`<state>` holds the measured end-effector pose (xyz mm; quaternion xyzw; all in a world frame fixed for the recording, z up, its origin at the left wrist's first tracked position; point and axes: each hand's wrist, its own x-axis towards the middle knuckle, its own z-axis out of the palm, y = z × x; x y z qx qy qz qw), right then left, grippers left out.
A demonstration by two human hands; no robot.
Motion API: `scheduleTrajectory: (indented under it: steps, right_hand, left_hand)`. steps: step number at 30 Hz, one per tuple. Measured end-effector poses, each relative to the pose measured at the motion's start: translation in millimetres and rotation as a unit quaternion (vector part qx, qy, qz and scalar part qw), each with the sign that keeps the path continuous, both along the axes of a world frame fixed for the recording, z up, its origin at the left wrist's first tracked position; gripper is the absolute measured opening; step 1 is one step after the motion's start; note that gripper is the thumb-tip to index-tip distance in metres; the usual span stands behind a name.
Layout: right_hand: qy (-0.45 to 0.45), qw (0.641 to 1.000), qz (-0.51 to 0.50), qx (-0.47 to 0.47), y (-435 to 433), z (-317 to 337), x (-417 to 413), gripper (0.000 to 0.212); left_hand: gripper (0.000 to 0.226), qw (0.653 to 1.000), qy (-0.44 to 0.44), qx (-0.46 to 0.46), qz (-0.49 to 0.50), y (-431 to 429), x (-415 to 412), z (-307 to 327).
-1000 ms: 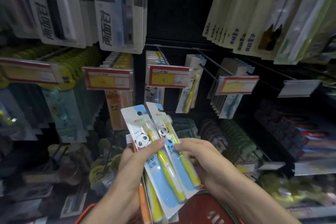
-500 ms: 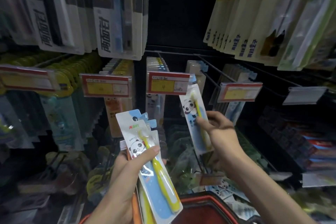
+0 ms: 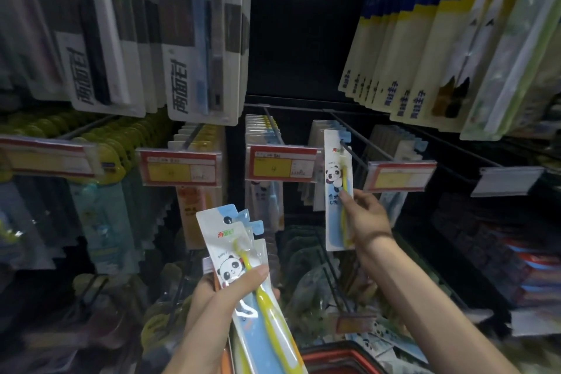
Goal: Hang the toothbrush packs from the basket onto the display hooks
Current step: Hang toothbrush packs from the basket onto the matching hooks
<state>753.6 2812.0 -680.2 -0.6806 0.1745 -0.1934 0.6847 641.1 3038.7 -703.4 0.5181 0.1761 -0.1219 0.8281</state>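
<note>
Fingers (image 3: 346, 196) of the right hand (image 3: 368, 218) pinch one panda toothbrush pack (image 3: 335, 179) right of centre, its top at a wire display hook (image 3: 353, 152). Lower centre, the left hand (image 3: 212, 300) grips a fanned bundle of packs (image 3: 239, 240) above the red basket (image 3: 340, 354) at the bottom edge.

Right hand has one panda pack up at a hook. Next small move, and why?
Probably push the panda pack further back along the hook before letting go. The right hand pinches it mid-length with its hang hole at the wire, in front of the hung packs; whether it is threaded yet is unclear.
</note>
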Motion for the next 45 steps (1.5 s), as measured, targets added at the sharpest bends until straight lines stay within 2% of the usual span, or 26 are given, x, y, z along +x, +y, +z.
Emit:
scheduleTrajectory:
  steps: [1, 3, 5, 6, 8, 10, 11, 14, 18, 20, 22, 26, 31, 37, 40, 45]
  right_hand:
    - [0.008, 1.0, 0.005, -0.014, -0.1, -2.9, 1.2, 0.015]
    - [0.053, 0.996, 0.023, -0.074, 0.0, -10.7, 0.2, 0.045]
    - [0.106, 0.984, 0.023, -0.14, 1.3, -21.0, -7.2, 0.059]
    - [0.115, 0.981, 0.025, -0.151, 3.9, -25.1, -15.2, 0.054]
    - [0.111, 0.981, 0.046, -0.151, 14.6, -27.1, -40.6, 0.025]
    - [0.111, 0.981, 0.11, -0.116, 29.8, -20.3, -69.2, 0.006]
    - [0.114, 0.978, 0.156, -0.082, 38.0, -13.3, -83.0, 0.004]
    - [0.121, 0.948, 0.293, -0.031, 59.3, 6.1, -114.1, 0.026]
    - [0.118, 0.915, 0.371, -0.111, 78.0, 7.4, -128.2, 0.033]
    - [0.138, 0.91, 0.372, -0.123, 82.3, 2.1, -127.7, 0.036]
    - [0.152, 0.916, 0.361, -0.089, 83.4, -3.9, -126.4, 0.037]
    - [0.186, 0.921, 0.342, -0.009, 80.3, -8.0, -123.4, 0.03]
    - [0.204, 0.922, 0.327, 0.036, 71.9, -1.3, -123.4, 0.023]
    - [0.206, 0.932, 0.286, 0.082, 67.6, -7.4, -115.1, 0.029]
    - [0.186, 0.948, 0.25, 0.064, 59.5, -10.7, -108.5, 0.029]
    - [0.157, 0.966, 0.202, 0.034, 39.8, -5.2, -96.0, 0.024]
  left_hand:
    - [0.106, 1.0, -0.003, -0.002, 0.001, -0.3, -1.4, 0.6]
    - [0.105, 1.0, -0.008, -0.004, 0.005, -0.2, -2.7, 2.7]
    - [0.091, 1.0, -0.019, -0.006, 0.008, 1.0, -3.5, 4.0]
    - [0.082, 1.0, -0.027, -0.01, 0.009, 1.6, -4.5, 5.3]
    - [0.068, 0.999, -0.038, -0.014, 0.008, 1.3, -5.0, 7.4]
    - [0.066, 0.999, -0.044, -0.017, 0.013, -0.8, -6.0, 10.2]
    - [0.068, 0.999, -0.045, -0.02, 0.018, -1.2, -6.0, 10.3]
    - [0.066, 0.998, -0.043, -0.023, 0.029, -1.8, -7.5, 10.4]
    - [0.066, 0.998, -0.022, -0.024, 0.048, -3.5, -12.4, 11.1]
    - [0.069, 0.998, -0.015, -0.032, 0.059, -3.2, -14.0, 12.6]
    - [0.07, 0.998, -0.007, -0.028, 0.05, -3.1, -14.6, 14.9]
    - [0.044, 0.999, 0.001, -0.028, 0.037, -4.0, -14.1, 15.2]
    - [0.054, 0.999, 0.004, -0.031, 0.04, -3.7, -15.2, 11.5]
    - [0.056, 0.999, -0.001, -0.035, 0.032, -5.5, -13.6, 10.8]
    - [0.063, 0.999, -0.011, -0.003, 0.031, -0.9, -9.6, 8.7]
    - [0.057, 0.999, -0.03, -0.005, -0.009, 4.7, -7.1, 9.3]
